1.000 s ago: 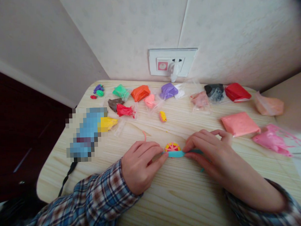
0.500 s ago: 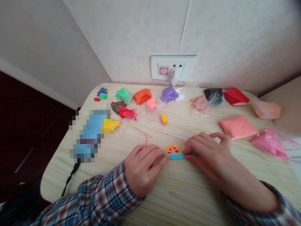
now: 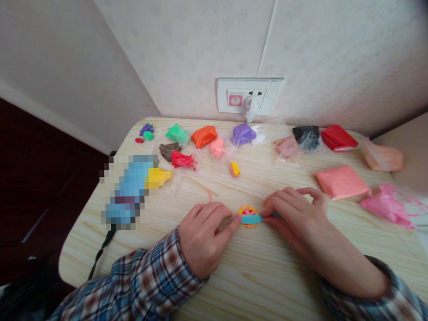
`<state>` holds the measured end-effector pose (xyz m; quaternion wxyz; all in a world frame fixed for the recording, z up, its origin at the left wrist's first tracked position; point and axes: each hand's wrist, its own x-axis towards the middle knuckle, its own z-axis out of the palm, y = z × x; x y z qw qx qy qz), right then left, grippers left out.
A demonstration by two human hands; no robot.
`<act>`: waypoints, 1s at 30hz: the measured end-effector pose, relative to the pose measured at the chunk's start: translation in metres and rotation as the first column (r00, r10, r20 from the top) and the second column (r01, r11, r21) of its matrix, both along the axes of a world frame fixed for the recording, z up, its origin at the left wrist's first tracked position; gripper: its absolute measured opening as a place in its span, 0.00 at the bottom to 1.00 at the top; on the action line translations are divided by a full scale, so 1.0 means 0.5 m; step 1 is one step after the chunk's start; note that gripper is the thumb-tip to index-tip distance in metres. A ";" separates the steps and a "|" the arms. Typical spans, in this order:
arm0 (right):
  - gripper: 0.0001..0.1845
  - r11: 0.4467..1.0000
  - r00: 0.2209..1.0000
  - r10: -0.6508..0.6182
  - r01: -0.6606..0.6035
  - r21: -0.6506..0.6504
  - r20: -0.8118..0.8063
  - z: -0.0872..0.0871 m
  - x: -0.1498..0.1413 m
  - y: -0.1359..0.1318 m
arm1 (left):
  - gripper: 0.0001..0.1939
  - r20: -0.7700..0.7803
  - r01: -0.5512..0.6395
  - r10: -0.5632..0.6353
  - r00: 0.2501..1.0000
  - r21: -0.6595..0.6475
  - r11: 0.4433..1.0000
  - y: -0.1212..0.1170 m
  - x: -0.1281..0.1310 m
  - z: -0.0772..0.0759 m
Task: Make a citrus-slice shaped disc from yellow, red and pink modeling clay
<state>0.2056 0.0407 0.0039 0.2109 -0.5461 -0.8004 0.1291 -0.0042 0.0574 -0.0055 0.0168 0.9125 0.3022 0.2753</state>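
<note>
Two hands (image 3: 204,240) (image 3: 298,218) holding one blue strip (image 3: 251,219), one disc (image 3: 248,210) beneath

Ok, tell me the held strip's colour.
The strip is light blue, clearest in the head view.

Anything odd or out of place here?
Two things: the blue object at picture left is covered by coarse pixelation, so its details can't be read; and a thin coral strip lies outside any bag, just beyond the left hand, like a stray scrap.

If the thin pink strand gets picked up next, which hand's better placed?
Left hand, probably: the pink strand lies just beyond it, while the right hand is farther, past the round piece. Both hold the blue strip.
</note>
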 end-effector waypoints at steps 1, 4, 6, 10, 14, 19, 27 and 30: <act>0.11 1.000 1.000 0.006 -0.006 0.009 0.002 0.001 0.002 0.000 | 0.15 0.020 0.003 -0.003 1.000 -0.001 1.000 0.001 -0.001 -0.002; 0.11 0.999 1.000 0.019 -0.018 0.041 -0.015 0.002 0.008 0.000 | 0.16 0.057 0.031 -0.031 0.998 -0.010 0.999 0.005 -0.004 -0.007; 0.10 0.999 1.000 0.017 -0.015 0.046 -0.026 0.003 0.012 0.002 | 0.16 0.068 0.039 -0.039 0.997 -0.008 0.999 0.007 -0.004 -0.008; 0.11 0.999 1.000 -0.006 0.007 0.046 -0.023 -0.001 0.009 0.005 | 0.14 0.038 0.028 -0.028 0.999 -0.016 0.999 0.010 -0.005 -0.005; 0.13 0.998 0.999 -0.028 0.030 0.061 -0.043 -0.008 0.001 0.007 | 0.14 -0.006 0.033 -0.033 0.999 -0.025 0.999 0.008 -0.001 0.003; 0.12 0.999 0.998 -0.020 0.022 0.038 -0.053 -0.007 0.004 0.006 | 0.14 0.008 0.039 -0.039 0.999 -0.010 0.999 0.007 0.001 0.002; 0.07 0.999 0.999 -0.004 0.006 0.037 -0.043 -0.006 0.013 0.007 | 0.14 0.045 0.061 -0.062 0.997 0.010 0.998 0.015 -0.003 -0.007; 0.10 0.998 1.000 -0.005 0.006 0.055 -0.026 -0.011 0.007 0.009 | 0.14 -0.003 0.065 -0.065 0.998 -0.018 0.998 0.015 0.001 0.003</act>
